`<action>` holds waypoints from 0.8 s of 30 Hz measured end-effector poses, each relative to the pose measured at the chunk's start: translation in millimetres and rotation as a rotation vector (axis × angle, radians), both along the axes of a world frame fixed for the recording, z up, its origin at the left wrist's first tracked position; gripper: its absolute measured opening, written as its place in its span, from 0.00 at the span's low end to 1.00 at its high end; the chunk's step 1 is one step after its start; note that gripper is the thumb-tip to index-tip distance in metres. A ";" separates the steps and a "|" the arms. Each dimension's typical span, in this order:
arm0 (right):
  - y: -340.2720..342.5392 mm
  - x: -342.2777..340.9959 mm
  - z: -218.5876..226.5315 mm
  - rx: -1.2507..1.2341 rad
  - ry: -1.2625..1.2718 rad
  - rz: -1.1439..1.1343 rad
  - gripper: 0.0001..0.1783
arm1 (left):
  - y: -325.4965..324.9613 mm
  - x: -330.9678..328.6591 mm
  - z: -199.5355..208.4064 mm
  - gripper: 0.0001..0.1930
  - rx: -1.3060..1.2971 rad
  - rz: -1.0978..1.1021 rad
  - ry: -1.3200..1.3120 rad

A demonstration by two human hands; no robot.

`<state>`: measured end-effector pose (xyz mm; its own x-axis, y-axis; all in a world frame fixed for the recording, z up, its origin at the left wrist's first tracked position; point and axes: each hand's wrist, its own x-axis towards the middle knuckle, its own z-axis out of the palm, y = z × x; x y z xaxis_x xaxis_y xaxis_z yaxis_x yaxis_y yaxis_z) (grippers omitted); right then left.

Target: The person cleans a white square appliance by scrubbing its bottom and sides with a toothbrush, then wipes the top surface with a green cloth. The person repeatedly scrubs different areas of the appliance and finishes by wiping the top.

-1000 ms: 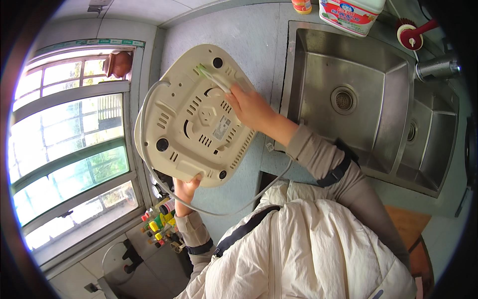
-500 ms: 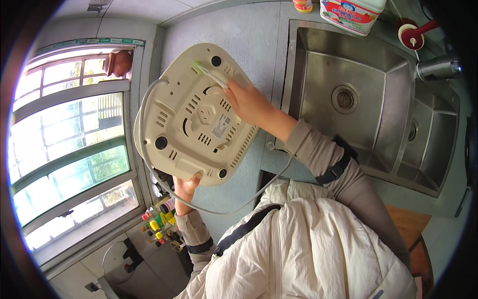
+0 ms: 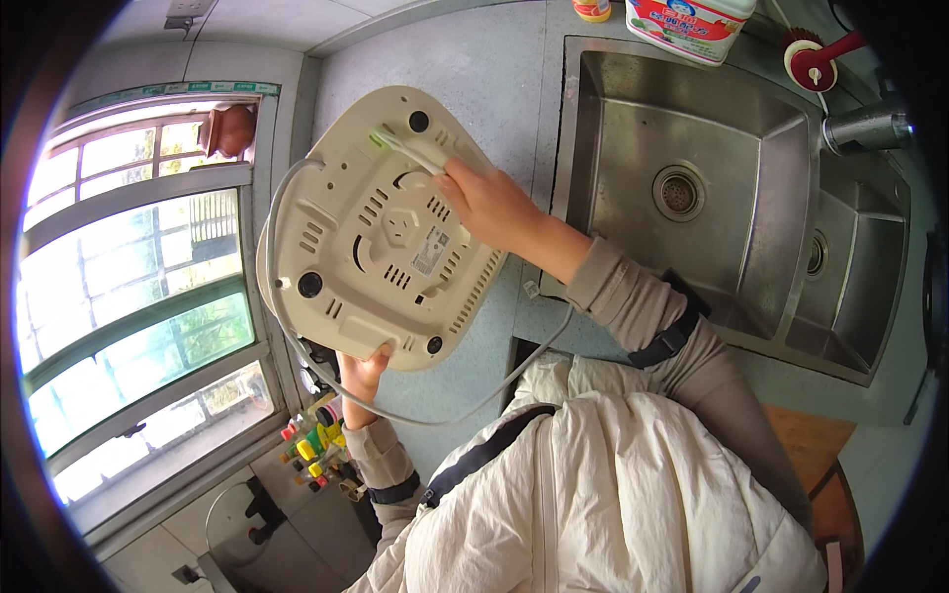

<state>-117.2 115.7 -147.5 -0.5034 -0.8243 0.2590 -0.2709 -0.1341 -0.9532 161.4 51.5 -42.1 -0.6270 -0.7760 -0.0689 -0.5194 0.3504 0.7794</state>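
Observation:
A cream kitchen appliance (image 3: 336,222) is held tilted with its underside toward me, showing vent slots, round dark feet, a label and a grey power cord (image 3: 465,417) looping below it. My left hand (image 3: 364,374) is closed on its lower edge, thumb on the underside and the other fingers hidden behind. In my right hand (image 3: 494,206) is a slim white-handled tool with a light green tip, which looks like a small brush (image 3: 420,156). Its tip rests at the slots near the upper foot. The cord's plug (image 3: 532,289) lies beneath my right forearm.
A steel double-bowl sink (image 3: 633,128) is set into the grey counter (image 3: 465,59) on the right. Behind it stand a white tub (image 3: 692,30), a small orange-capped container (image 3: 592,10) and a red-handled brush (image 3: 816,64). Several bottles (image 3: 321,440) stand below the window (image 3: 138,267) at left.
The appliance has shifted slightly left in view, with both hands. The green tip has moved slightly along the slots near the upper foot.

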 end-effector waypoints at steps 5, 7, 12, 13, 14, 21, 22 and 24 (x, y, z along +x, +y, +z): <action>-0.9 5.4 11.5 -0.009 -0.041 -0.036 0.13 | -1.4 -0.2 6.0 0.37 0.008 -0.043 -0.135; -1.9 7.3 16.1 0.058 -0.081 -0.037 0.13 | 1.6 -1.6 6.6 0.35 0.022 -0.038 -0.093; -3.1 7.9 23.0 0.047 -0.046 -0.042 0.13 | 3.9 -7.3 6.5 0.13 -0.017 -0.016 -0.008; -2.7 7.6 23.5 0.164 -0.056 0.000 0.13 | 5.0 -7.4 7.0 0.13 -0.011 0.005 0.003; -3.1 7.1 23.8 0.074 -0.023 -0.030 0.14 | 3.0 -8.0 8.1 0.26 0.000 -0.059 -0.042; -5.0 6.1 23.7 0.005 0.002 -0.056 0.14 | 2.2 -9.1 8.9 0.12 0.001 -0.094 0.000; -4.7 6.7 23.3 0.061 -0.030 -0.037 0.14 | 2.2 -9.0 8.3 0.13 -0.008 -0.076 -0.022; -3.8 7.3 21.7 0.045 -0.039 -0.025 0.14 | 2.4 -8.5 7.2 0.14 -0.010 -0.063 -0.057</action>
<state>-109.9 111.9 -125.9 -0.5326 -0.8219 0.2022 -0.2362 -0.0851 -0.9680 152.9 53.9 -34.9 -0.6695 -0.7363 -0.0982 -0.5398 0.3915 0.7452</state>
